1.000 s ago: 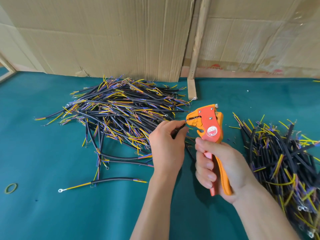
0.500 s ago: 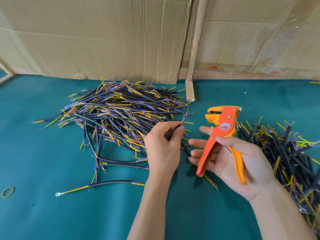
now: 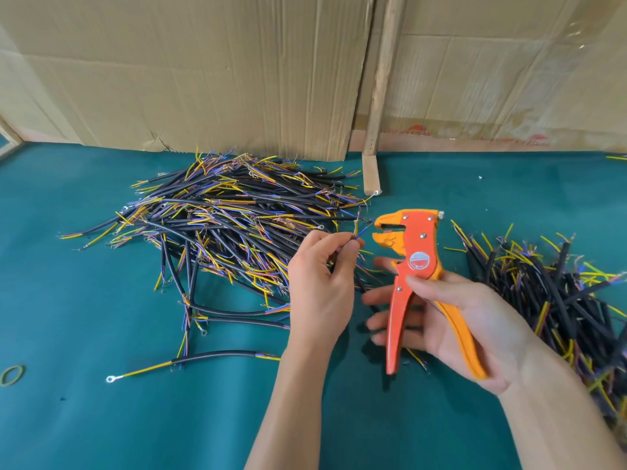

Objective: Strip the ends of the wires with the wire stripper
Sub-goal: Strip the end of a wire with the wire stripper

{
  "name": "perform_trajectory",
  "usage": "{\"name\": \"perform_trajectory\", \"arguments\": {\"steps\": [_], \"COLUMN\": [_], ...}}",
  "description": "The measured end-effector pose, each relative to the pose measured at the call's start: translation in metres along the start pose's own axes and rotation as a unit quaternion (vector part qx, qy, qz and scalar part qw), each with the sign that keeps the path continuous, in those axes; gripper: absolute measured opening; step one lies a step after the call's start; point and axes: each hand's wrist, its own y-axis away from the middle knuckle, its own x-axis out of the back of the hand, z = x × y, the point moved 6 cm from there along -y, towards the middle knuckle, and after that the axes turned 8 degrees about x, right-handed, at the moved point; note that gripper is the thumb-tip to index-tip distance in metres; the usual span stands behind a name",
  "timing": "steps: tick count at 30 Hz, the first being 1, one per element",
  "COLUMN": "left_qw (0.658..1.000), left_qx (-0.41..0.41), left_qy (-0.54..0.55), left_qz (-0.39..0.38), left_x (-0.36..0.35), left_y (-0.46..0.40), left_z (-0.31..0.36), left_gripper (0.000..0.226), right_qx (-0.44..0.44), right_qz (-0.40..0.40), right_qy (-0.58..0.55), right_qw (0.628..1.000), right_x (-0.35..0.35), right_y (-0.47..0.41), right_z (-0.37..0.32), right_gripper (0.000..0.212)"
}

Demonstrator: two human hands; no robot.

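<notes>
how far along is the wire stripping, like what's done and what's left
Done: many wires in the big left pile show bare copper strands at their tips. In hand: the left hand pinches one wire, ends just short of the open wire stripper held by the right hand. Left: that wire, likely the right pile; I can't tell how many are unstripped.

Counter [image 3: 101, 418]: I see a teal surface filling the lower view.
Left pile [image 3: 230, 218]: a big heap of black wires lying at mid-left.
Right pile [image 3: 549, 300]: a second heap at the right edge.
Loose wire [image 3: 190, 362]: I spot it lying alone in front of the left pile.
Band [image 3: 12, 374]: a green loop at far left.
Cardboard [image 3: 203, 72]: standing along the back edge.
</notes>
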Motion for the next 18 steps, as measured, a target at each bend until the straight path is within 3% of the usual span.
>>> {"name": "perform_trajectory", "arguments": {"steps": [6, 18], "left_qw": [0.999, 0.995], "left_qx": [-0.016, -0.045], "left_qy": [-0.027, -0.075], "left_qz": [-0.021, -0.052], "left_x": [-0.0022, -0.0080], "left_y": [-0.0003, 0.0008], "left_z": [-0.0008, -0.0003], "left_gripper": [0.015, 0.015], "right_qx": [0.004, 0.002], "right_qz": [-0.061, -0.069], "right_qy": [0.017, 0.069], "right_qw": [0.998, 0.995], "right_x": [-0.0016, -0.0048], "right_y": [0.0044, 0.0086], "right_z": [-0.0034, -0.0054], "right_gripper": [0.065, 0.044]}}
